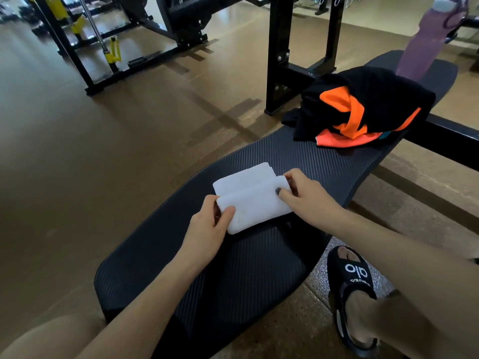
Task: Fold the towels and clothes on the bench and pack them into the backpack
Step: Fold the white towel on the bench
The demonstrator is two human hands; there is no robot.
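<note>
A white towel (252,194), partly folded into a small thick rectangle, lies across the middle of the black ribbed bench (160,255). My left hand (210,226) pinches its near left corner, thumb on top. My right hand (308,194) grips the right end of the top fold, thumb on the cloth. Farther along the bench sits a crumpled black and orange garment pile (363,110). No backpack is in view.
A purple water bottle (425,42) stands on the bench's far end behind the clothes. A black rack frame (280,55) rises left of the pile, with more gym machines beyond. My right foot in a black slide sandal (355,294) rests on the floor beside the bench.
</note>
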